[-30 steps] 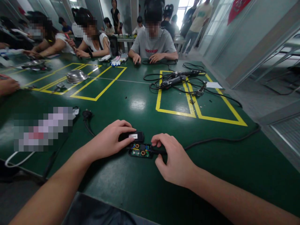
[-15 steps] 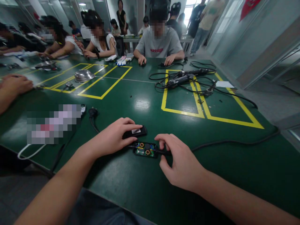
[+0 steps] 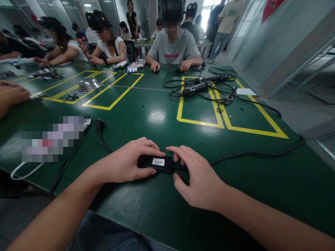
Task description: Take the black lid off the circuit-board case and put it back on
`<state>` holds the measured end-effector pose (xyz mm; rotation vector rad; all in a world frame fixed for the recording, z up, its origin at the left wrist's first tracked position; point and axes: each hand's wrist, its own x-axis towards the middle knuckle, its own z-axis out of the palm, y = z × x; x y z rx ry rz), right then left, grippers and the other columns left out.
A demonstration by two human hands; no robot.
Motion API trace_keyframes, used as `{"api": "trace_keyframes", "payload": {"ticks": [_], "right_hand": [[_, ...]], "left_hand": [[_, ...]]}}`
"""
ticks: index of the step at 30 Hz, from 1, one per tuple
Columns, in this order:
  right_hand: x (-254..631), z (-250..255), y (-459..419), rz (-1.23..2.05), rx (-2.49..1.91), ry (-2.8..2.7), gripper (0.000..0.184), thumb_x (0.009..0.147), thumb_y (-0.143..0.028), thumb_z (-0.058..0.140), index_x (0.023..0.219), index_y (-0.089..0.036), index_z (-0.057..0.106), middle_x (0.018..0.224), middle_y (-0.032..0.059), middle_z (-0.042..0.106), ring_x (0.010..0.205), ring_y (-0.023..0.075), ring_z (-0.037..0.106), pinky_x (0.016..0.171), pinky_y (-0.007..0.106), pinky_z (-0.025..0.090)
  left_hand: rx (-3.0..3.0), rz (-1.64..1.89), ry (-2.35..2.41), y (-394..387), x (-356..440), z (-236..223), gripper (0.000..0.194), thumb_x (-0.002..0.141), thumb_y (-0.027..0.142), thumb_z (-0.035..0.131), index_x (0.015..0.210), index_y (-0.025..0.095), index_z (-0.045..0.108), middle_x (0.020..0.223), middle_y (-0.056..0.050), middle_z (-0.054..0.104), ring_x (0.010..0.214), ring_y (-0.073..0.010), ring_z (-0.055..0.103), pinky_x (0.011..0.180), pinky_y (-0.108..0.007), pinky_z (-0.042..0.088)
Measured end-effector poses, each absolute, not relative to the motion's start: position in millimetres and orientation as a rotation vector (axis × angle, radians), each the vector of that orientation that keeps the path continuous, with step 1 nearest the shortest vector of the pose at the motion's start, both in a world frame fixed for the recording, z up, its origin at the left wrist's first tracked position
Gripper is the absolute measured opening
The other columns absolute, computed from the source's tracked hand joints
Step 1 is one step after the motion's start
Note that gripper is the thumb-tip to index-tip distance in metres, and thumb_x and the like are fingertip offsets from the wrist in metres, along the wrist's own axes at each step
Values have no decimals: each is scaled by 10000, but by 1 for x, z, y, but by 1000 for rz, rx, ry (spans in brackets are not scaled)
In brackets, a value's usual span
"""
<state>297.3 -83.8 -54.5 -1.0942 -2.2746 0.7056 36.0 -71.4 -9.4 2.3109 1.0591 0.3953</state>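
A black plastic cover point(image 3: 160, 162) with a white printed label lies over the small housing in front of me, hiding the circuit board. My left hand point(image 3: 140, 158) grips this cover from the left, thumb on the near edge and fingers along the far edge. From the housing's right end a black cable point(image 3: 180, 167) runs out. My right hand point(image 3: 195, 177) is beside that end, fingers curved and apart around the cable; whether they touch it I cannot tell. Left of my hands a black power plug point(image 3: 99, 124) rests on its cord.
The green table point(image 3: 146, 202) carries yellow tape outlines. Black electric screwdrivers point(image 3: 197, 88) with tangled cords lie at the back right. A metal bowl point(image 3: 89, 84) stands back left, and a blurred-out object point(image 3: 54, 136) lies left. Opposite, a person point(image 3: 174, 47) sits with both hands on the table.
My left hand has brought the cover from behind the open housing down over it, so the circuit board no longer shows. My right hand has stayed close to the cable end.
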Motion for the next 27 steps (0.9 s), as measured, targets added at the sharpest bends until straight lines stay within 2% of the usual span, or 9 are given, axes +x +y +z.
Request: {"api": "trace_keyframes", "payload": {"ticks": [3, 7, 15, 25, 27], "right_hand": [[296, -53, -83, 695, -1091, -2295, 422, 882, -241, 718, 1297, -196, 664, 1130, 102, 694, 1013, 293, 667, 872, 504, 572], [295, -55, -79, 702, -1101, -2304, 283, 905, -252, 829, 1170, -220, 735, 1120, 78, 735, 1021, 280, 691, 889, 487, 588], [296, -57, -77, 664, -1102, -2256, 261, 871, -216, 866, 1091, -219, 725, 1079, 64, 744, 1006, 273, 705, 872, 453, 592], [296, -57, -78, 653, -1100, -2247, 250, 888, -242, 835, 1113, -238, 726, 1094, 67, 747, 1015, 269, 718, 893, 450, 594], [295, -56, -79, 641, -1106, -2248, 301, 883, -251, 829, 1156, -235, 704, 1080, 68, 743, 999, 270, 710, 872, 448, 586]], "left_hand": [[2271, 374, 1079, -69, 36, -11, 411, 915, 256, 828, 1322, 299, 798, 1251, -47, 748, 1148, -251, 702, 1067, -383, 542], [2248, 364, 1086, -69, 37, -10, 428, 914, 245, 835, 1336, 307, 795, 1133, -31, 719, 1049, -228, 708, 976, -342, 547], [2331, 361, 1083, -73, 42, -9, 414, 976, 224, 753, 1385, 284, 757, 1121, -47, 707, 1037, -228, 677, 924, -336, 522], [2323, 411, 1081, -71, 41, -10, 386, 959, 269, 769, 1346, 270, 766, 1099, -44, 744, 1014, -230, 703, 918, -349, 536], [2273, 467, 1059, -70, 38, -10, 367, 973, 305, 749, 1337, 254, 757, 1128, -52, 758, 1028, -231, 712, 938, -353, 546]]}}
